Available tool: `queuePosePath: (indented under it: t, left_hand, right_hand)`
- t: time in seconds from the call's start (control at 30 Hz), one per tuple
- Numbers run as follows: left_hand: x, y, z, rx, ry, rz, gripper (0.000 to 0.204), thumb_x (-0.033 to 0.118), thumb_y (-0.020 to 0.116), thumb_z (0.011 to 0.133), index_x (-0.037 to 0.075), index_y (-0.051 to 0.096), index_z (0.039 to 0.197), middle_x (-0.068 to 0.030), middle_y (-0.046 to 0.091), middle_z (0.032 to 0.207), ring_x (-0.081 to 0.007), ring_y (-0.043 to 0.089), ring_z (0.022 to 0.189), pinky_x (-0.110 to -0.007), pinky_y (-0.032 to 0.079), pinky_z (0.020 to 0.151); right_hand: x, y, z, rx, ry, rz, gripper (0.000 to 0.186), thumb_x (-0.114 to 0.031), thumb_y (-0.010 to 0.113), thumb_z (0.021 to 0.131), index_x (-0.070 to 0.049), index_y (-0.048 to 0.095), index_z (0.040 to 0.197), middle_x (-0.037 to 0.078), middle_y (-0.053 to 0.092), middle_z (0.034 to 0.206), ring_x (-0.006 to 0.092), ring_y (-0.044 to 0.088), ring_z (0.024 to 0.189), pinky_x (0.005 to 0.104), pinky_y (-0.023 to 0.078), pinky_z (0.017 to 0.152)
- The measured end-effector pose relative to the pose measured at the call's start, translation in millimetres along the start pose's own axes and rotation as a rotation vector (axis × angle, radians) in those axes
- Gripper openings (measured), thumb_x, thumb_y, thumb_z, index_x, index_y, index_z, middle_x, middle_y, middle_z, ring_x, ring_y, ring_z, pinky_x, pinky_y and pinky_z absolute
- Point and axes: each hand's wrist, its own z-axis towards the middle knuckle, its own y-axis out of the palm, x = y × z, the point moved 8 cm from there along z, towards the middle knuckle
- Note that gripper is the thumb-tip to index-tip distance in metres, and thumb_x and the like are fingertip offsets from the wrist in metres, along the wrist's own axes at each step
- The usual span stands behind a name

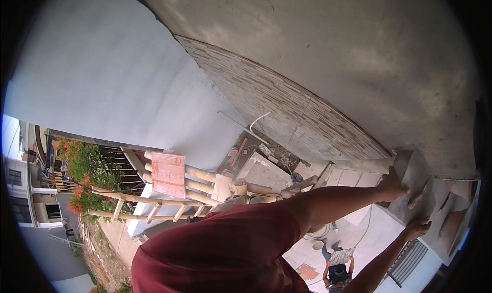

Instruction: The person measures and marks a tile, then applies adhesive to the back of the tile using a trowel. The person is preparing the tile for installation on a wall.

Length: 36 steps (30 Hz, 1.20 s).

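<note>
The left hand (393,184), thumb and fingers spread, is at the edge of a grey block (416,170) beside the rough wall (359,47); the right hand (417,228) is near it, fingers partly bent. Whether either grips anything, I cannot tell. A pink tile (168,175) rests on bamboo poles (201,173).

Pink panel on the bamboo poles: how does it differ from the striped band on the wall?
The pink panel is mostly one colour; the striped band mixes brown, grey and cream. The panel lies across bamboo poles; the band runs along the wall. The panel is short, the band long. Both look flat.
</note>
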Motion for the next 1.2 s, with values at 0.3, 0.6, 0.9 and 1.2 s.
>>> queuePosePath:
  t: [0.3, 0.6, 0.9, 1.2]
  left_hand:
    - [-16, -50, -61, -0.388, -0.019, -0.045, 0.111, 0.052, 0.08, 0.076, -0.008, 0.027, 0.153, -0.0302, 0.033, 0.155, -0.0445, 0.046, 0.135, -0.05, 0.048, 0.103]
    - [-358, -387, -359, -0.291, -0.83, 0.894, 0.069, 0.051, 0.07, 0.082, 0.003, 0.058, 0.13, -0.0193, 0.063, 0.126, -0.0399, 0.063, 0.114, -0.05, 0.053, 0.093]
    - [-405, -582, -680, 0.294, -1.222, 0.73, 0.063, 0.052, 0.073, 0.081, -0.008, 0.072, 0.102, -0.0284, 0.071, 0.102, -0.0402, 0.072, 0.092, -0.047, 0.055, 0.082]
    - [-351, -503, -507, 0.235, -0.757, 0.352, 0.07, 0.046, 0.066, 0.093, -0.007, 0.052, 0.137, -0.0273, 0.066, 0.123, -0.033, 0.066, 0.114, -0.04, 0.052, 0.095]
  right_hand:
    - [56, 48, 15, -0.104, -0.027, -0.096, 0.058, -0.053, 0.042, 0.104, -0.006, 0.059, 0.133, 0.021, 0.064, 0.125, 0.0419, 0.063, 0.111, 0.0525, 0.05, 0.097]
    - [33, 41, 38, -0.155, -0.099, -0.481, 0.04, -0.033, 0.046, 0.104, -0.014, 0.049, 0.14, 0.009, 0.06, 0.13, 0.0268, 0.062, 0.113, 0.0422, 0.055, 0.091]
    - [0, 24, 53, -0.148, -0.124, -0.383, 0.044, -0.039, 0.039, 0.104, -0.012, 0.053, 0.137, 0.016, 0.062, 0.126, 0.0352, 0.063, 0.111, 0.0466, 0.053, 0.094]
    - [47, 28, 44, -0.295, 0.069, -0.273, 0.051, -0.046, 0.033, 0.104, -0.011, 0.057, 0.134, 0.023, 0.065, 0.122, 0.0436, 0.064, 0.109, 0.051, 0.051, 0.097]
